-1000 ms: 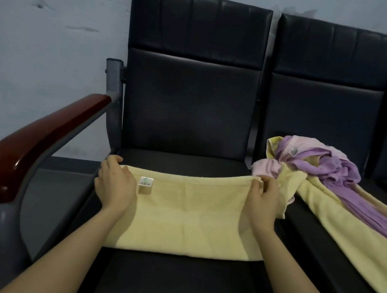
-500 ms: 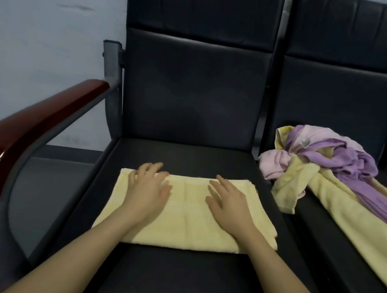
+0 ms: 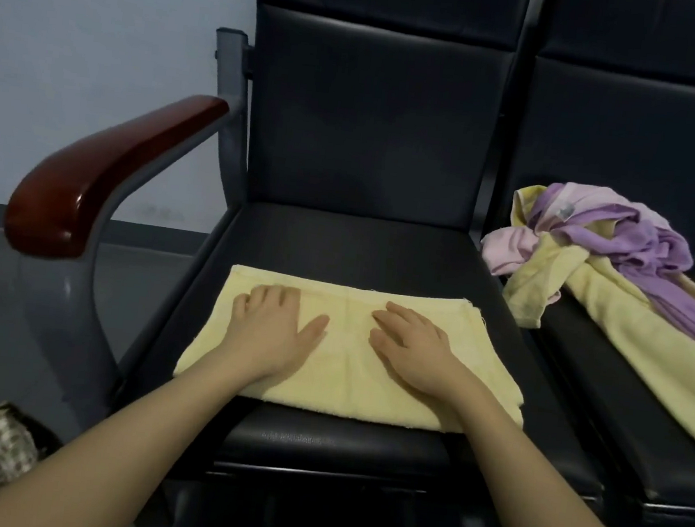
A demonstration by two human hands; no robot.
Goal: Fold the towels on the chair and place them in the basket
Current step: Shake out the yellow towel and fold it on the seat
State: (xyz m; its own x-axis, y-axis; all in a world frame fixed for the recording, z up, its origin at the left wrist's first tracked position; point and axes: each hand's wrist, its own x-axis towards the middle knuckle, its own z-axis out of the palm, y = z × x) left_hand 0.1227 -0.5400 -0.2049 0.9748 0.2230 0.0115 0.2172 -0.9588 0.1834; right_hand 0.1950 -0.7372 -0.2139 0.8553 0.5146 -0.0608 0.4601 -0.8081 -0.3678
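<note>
Head view: two hands (image 3: 274, 333) (image 3: 414, 349) flat on one folded yellow towel (image 3: 342, 374).

Dim, even indoor light falls on a row of black seats, the dark upholstery of the chair (image 3: 371, 145) swallowing most detail. A bright glare streak runs along the polished armrest (image 3: 101, 177), and a fainter sheen marks the seat's front edge. Soft shadows sit under the left hand (image 3: 274, 333) and right hand (image 3: 413, 352) on the pale yellow towel (image 3: 347, 375), the brightest patch in view. Wide-angle distortion bows the chair frame and stretches the forearms toward the lower corners. The picture is soft and slightly smeared throughout.
</note>
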